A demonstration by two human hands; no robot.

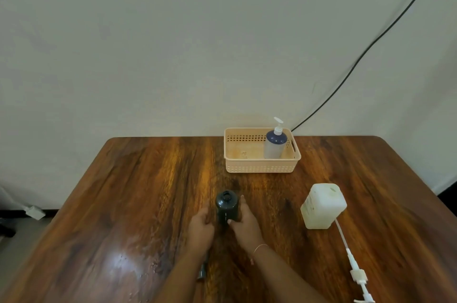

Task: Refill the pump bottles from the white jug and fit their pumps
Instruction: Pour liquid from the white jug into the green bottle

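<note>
A black pump bottle [227, 205] stands upright near the table's middle, its neck open with no pump on it. My right hand [244, 224] grips its right side, thumb across the front. My left hand [200, 227] is curled against its lower left side. A black pump [202, 270] lies on the table, partly hidden under my left forearm. The white jug [324, 206] stands to the right of the bottle. A white pump [356, 271] with a long tube lies at the front right. A blue-and-white bottle [275, 145] with its pump fitted stands in the beige basket [259, 167].
The wooden table [128, 203] ends at a pale wall just behind the basket. A black cable [358, 60] runs down the wall to the table's back edge. The floor shows past the left edge, with a small white object [35, 212] on it.
</note>
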